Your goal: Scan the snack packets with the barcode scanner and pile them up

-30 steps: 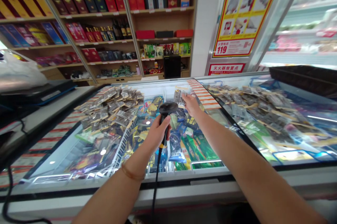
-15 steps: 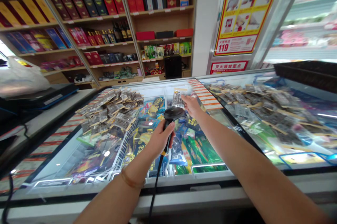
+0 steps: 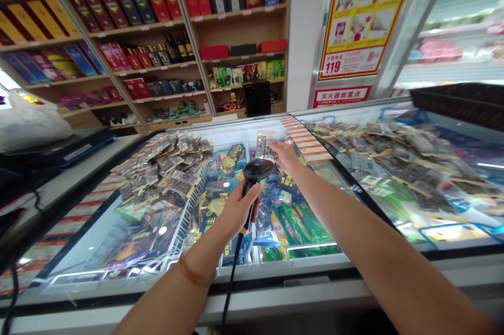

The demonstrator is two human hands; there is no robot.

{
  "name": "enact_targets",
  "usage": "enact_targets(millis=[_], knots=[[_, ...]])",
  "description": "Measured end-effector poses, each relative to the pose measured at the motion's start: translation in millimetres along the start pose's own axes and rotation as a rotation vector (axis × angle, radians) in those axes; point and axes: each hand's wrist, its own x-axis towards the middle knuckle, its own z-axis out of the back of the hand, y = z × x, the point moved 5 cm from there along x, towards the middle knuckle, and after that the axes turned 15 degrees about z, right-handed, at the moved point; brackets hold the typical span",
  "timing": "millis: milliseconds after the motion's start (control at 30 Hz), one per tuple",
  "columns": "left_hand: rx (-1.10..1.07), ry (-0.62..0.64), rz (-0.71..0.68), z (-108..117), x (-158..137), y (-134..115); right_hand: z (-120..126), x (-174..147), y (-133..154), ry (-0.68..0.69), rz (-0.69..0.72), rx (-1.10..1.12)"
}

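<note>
My left hand (image 3: 236, 210) grips the handle of a black corded barcode scanner (image 3: 258, 170), its head pointing away from me over an open chest freezer (image 3: 252, 277). My right hand (image 3: 284, 154) reaches further out and holds a small clear snack packet (image 3: 265, 147) upright just beyond the scanner head. The scanner's cable (image 3: 230, 288) hangs down toward me. Below both hands lie colourful frozen-food packs (image 3: 291, 219) inside the freezer.
Piles of small dark packets lie on the glass lids at left (image 3: 165, 167) and right (image 3: 394, 156). A checkout counter with a dark device (image 3: 59, 148) and a plastic bag (image 3: 27, 119) is at left. Shelves of boxed goods (image 3: 157, 30) and a red poster (image 3: 366, 14) stand behind.
The scanner and my left hand shifted slightly right and forward toward the packet. My right hand kept the packet raised in nearly the same spot. The view dropped a little.
</note>
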Motion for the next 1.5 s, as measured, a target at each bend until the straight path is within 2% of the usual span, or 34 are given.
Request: enact_targets(millis=[133,300,367,433,567,700,800,933,1100,1200,1267,1367,1433,1500], knots=[[0.009,0.005,0.007,-1,-2,-2,-1,1,-2,0.008,0.050,-0.011],[0.041,0.004,-0.020,-2,-3,-5,11,-1,10,-0.113,0.258,-0.548],[0.028,-0.029,-0.025,1,-3,-6,12,-3,14,-0.149,0.238,-0.660],[-0.016,-0.090,-0.008,7,-8,-8,11,-5,14,-0.135,0.172,-0.674],[-0.121,-0.219,0.003,36,-32,-22,6,-7,11,-0.077,0.099,-0.676],[-0.149,-0.356,-0.018,94,-69,-31,-7,-10,9,-0.033,0.120,-0.634],[-0.165,-0.487,-0.013,147,-96,-28,-41,-15,8,0.039,0.086,-0.387],[-0.210,-0.658,0.040,200,-133,-21,-125,-27,9,0.168,-0.075,-0.068],[-0.259,-0.693,0.074,228,-167,-17,-241,-45,6,0.284,-0.301,0.015],[-0.254,-0.713,0.013,237,-178,-16,-291,-52,2,0.258,-0.370,0.015],[-0.260,-0.720,0.004,239,-183,-15,-312,-54,0,0.195,-0.398,0.055],[-0.270,-0.718,0.014,237,-185,-16,-330,-56,-2,0.135,-0.398,0.121],[-0.263,-0.713,0.027,233,-183,-18,-331,-57,-1,0.111,-0.372,0.152],[-0.246,-0.699,0.046,227,-177,-19,-323,-58,0,0.084,-0.320,0.170]])
